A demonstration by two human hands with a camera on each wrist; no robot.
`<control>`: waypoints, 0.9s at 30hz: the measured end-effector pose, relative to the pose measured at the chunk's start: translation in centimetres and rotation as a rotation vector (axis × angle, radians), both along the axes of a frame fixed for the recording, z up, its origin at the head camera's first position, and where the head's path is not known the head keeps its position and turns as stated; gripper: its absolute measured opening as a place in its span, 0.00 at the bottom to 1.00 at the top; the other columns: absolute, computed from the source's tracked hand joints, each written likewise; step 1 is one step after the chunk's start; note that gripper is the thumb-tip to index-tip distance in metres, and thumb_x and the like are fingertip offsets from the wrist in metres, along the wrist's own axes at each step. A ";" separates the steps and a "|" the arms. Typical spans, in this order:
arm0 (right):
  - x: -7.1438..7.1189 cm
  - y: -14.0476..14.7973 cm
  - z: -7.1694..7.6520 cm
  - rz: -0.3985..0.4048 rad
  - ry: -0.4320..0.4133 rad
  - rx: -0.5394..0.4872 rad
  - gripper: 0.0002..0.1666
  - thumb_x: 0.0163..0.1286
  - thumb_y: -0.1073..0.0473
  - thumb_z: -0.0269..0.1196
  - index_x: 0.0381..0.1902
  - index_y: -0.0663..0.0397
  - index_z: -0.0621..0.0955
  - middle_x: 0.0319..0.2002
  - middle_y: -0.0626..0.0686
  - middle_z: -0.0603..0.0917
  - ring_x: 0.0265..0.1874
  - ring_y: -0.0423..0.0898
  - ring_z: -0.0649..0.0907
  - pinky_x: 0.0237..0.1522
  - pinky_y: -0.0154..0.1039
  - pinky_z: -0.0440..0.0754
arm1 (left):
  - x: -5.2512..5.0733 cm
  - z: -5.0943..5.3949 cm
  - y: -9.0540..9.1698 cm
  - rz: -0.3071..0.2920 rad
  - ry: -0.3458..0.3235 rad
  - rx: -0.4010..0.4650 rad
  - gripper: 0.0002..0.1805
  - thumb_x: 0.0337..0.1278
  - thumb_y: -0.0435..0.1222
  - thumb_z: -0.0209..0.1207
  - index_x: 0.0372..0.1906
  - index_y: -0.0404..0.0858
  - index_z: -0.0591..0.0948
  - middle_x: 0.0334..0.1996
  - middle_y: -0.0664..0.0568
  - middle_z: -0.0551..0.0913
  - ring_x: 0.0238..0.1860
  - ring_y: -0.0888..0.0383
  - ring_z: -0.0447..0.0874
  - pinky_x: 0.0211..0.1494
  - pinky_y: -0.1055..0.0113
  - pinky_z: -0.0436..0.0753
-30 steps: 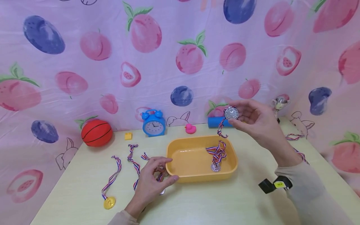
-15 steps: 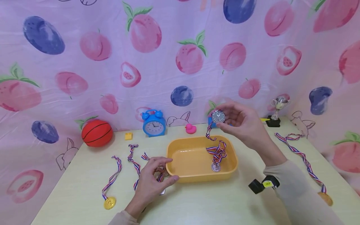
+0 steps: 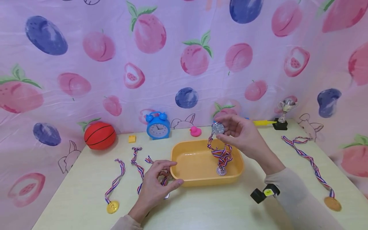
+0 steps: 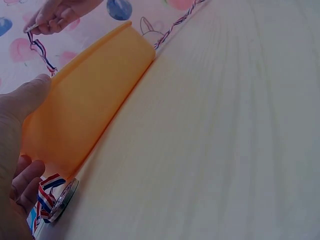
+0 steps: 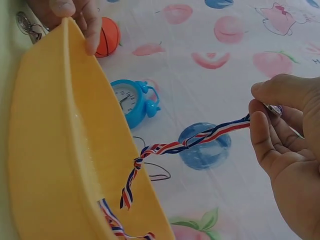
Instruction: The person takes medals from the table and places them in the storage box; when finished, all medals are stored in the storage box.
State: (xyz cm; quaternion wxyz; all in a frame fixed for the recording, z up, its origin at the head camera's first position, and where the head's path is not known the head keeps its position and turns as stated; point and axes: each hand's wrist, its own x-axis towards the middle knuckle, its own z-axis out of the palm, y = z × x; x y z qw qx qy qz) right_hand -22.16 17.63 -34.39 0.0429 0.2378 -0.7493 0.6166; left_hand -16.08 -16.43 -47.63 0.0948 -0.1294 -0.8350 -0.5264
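Note:
My right hand (image 3: 241, 132) pinches a silver medal (image 3: 218, 128) above the back right of a yellow plastic basin (image 3: 207, 183). Its knotted red, white and blue ribbon (image 5: 170, 147) dangles over the basin. Inside, at the right, lies another silver medal (image 3: 221, 171) with its ribbon bunched behind it. My left hand (image 3: 153, 183) holds the basin's left end, thumb and fingers at the rim. Under that hand, a silver medal (image 4: 65, 200) leans beside the basin, partly hidden in the head view.
Gold medals lie at the left (image 3: 112, 207) and right (image 3: 332, 203), ribbons stretched backward. Along the back stand a red basketball (image 3: 100, 135), yellow block (image 3: 132, 138), blue alarm clock (image 3: 158, 126), pink duck (image 3: 195, 131), yellow pointed object (image 3: 263, 122) and trophy cup (image 3: 283, 111).
My right hand has moved left and lower with the silver medal, bringing its ribbon over the basin. My left hand and the basin have stayed in place.

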 end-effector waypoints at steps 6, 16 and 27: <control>0.1 -0.4 -1.0 -0.019 -0.057 0.028 0.30 0.69 0.72 0.77 0.67 0.63 0.83 0.50 0.61 0.86 0.43 0.49 0.87 0.48 0.33 0.90 | 0.0 0.1 0.0 0.005 -0.008 -0.002 0.32 0.53 0.43 0.87 0.64 0.51 0.89 0.60 0.59 0.82 0.54 0.55 0.84 0.57 0.60 0.90; -0.2 -0.8 -2.6 -0.013 -0.089 0.067 0.31 0.69 0.71 0.78 0.68 0.60 0.83 0.57 0.61 0.88 0.48 0.52 0.87 0.52 0.32 0.89 | 0.1 0.2 0.0 0.018 -0.030 -0.010 0.32 0.52 0.47 0.87 0.64 0.52 0.89 0.61 0.61 0.82 0.54 0.55 0.84 0.58 0.61 0.89; -0.3 -1.2 -4.2 0.018 -0.136 0.092 0.32 0.68 0.71 0.78 0.68 0.60 0.83 0.56 0.61 0.88 0.49 0.55 0.86 0.51 0.32 0.90 | 0.1 0.4 0.0 0.008 -0.028 -0.006 0.33 0.52 0.47 0.87 0.64 0.50 0.89 0.61 0.60 0.82 0.54 0.55 0.84 0.57 0.61 0.89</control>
